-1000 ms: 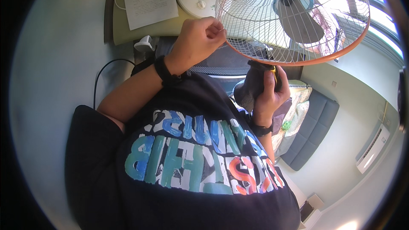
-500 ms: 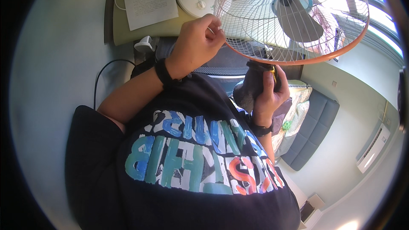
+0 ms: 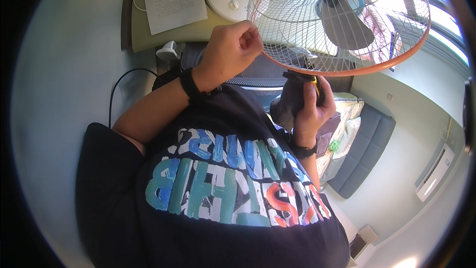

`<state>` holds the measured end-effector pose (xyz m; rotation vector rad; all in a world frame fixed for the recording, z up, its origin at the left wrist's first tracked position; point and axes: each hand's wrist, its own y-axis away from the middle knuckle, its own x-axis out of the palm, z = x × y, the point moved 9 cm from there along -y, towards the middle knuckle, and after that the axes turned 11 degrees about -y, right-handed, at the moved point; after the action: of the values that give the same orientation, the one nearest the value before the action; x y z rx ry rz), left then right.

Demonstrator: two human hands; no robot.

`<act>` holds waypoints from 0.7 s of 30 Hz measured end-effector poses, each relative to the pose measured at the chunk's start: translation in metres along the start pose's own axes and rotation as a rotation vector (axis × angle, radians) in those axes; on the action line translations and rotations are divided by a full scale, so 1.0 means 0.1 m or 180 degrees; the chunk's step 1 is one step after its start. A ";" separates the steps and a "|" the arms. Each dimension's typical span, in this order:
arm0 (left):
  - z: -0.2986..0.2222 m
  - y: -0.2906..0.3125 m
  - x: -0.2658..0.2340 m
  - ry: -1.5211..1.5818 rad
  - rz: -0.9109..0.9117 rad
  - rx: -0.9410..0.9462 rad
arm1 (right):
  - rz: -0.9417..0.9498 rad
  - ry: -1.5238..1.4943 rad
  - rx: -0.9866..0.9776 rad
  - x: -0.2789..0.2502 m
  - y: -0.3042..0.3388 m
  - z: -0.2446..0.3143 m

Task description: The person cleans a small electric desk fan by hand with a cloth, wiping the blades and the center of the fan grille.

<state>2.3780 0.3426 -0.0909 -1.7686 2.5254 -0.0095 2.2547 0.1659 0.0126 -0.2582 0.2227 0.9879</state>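
Above my lap is the round wire fan guard (image 3: 342, 73), with an orange rim and grey blades (image 3: 347, 27) behind the wires. My left hand (image 3: 233, 47) is closed, thumb and fingertips pinched at the left edge of that rim. Below the rim's lower middle, my right hand (image 3: 317, 106) grips a black drill-like tool (image 3: 293, 92) with a yellow part by the thumb. The tool's upper end reaches up close to the rim; the wires partly cover its tip, and I cannot tell whether it touches.
A printed sheet (image 3: 174, 2) lies on the green-topped table (image 3: 144, 39) at the far left, beside the fan's white round base (image 3: 215, 0). A white plug-like item (image 3: 168, 50) and a black cable (image 3: 130, 72) are at the left. A bed with a grey headboard (image 3: 364, 149) stands at right.
The tool's upper end has shifted slightly left beneath the rim. My left fingers have curled a little more, and the guard has barely moved.
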 end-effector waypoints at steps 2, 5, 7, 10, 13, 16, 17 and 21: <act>0.02 0.00 0.00 0.0066 -0.0006 -0.0024 | 0.0036 0.0063 -0.0032 -0.01 0.01 -0.01; -0.01 0.02 -0.06 -0.0072 -0.0177 0.0107 | 0.0014 0.0078 -0.0083 0.01 0.01 0.01; -0.10 0.04 -0.11 -0.0277 -0.0336 0.0269 | -0.0050 0.0027 -0.0104 0.00 0.01 0.03; -0.22 0.05 -0.23 -0.0328 -0.0663 0.0296 | -0.0023 0.0147 -0.0164 0.01 0.01 0.05; -0.22 0.05 -0.11 -0.0300 -0.0203 0.0334 | -0.0018 0.0127 -0.0086 0.00 0.00 0.02; -0.11 0.05 -0.01 -0.0414 0.0018 0.0337 | -0.0016 0.0172 -0.0010 -0.02 0.00 -0.03; -0.08 0.04 0.00 -0.0121 -0.0019 0.0346 | -0.0033 0.0136 0.0002 -0.02 -0.01 -0.03; 0.06 0.03 -0.06 0.0960 -0.0024 -0.0153 | -0.0062 0.0100 -0.0081 -0.03 0.00 0.00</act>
<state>2.3775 0.3490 -0.0966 -1.9249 2.7408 -0.2353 2.2535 0.1638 0.0137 -0.2988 0.2358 0.9684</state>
